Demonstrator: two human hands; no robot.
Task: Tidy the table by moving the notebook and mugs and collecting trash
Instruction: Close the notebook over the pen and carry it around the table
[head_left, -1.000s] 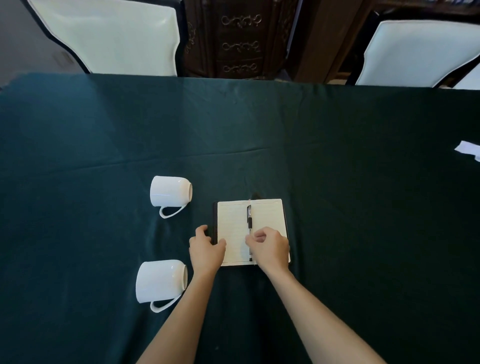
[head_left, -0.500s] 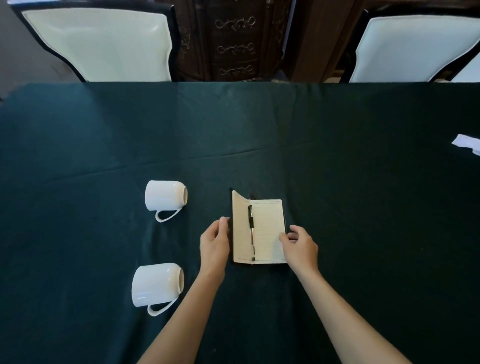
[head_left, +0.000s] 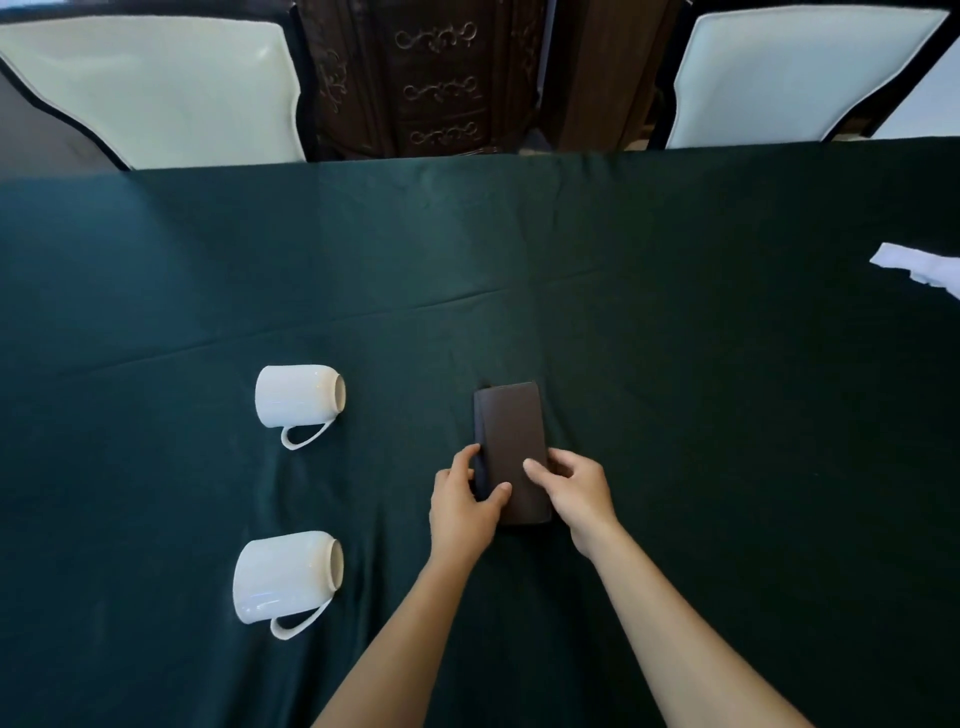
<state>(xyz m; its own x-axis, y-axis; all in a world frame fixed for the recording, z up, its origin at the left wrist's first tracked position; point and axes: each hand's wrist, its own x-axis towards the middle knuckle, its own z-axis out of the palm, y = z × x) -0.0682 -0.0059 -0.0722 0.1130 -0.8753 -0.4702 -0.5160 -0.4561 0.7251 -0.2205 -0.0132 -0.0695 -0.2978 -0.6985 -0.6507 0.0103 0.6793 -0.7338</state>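
A dark brown notebook (head_left: 511, 436) lies closed on the green tablecloth (head_left: 675, 364) near the table's middle. My left hand (head_left: 462, 506) grips its left edge, thumb on the cover. My right hand (head_left: 579, 488) rests on its right edge with fingers on the cover. The pen seen earlier is hidden inside. Two white mugs lie on their sides to the left, mouths facing right: the far mug (head_left: 297, 397) and the near mug (head_left: 283, 577). A crumpled white paper (head_left: 919, 267) sits at the right edge.
Two white-backed chairs stand beyond the far edge, the left chair (head_left: 150, 88) and the right chair (head_left: 800, 73). A dark carved wooden cabinet (head_left: 436, 78) stands between them.
The notebook was open with a pen on its pages. My left hand folded the left cover over to the right, and the notebook is now closed with the pen inside.
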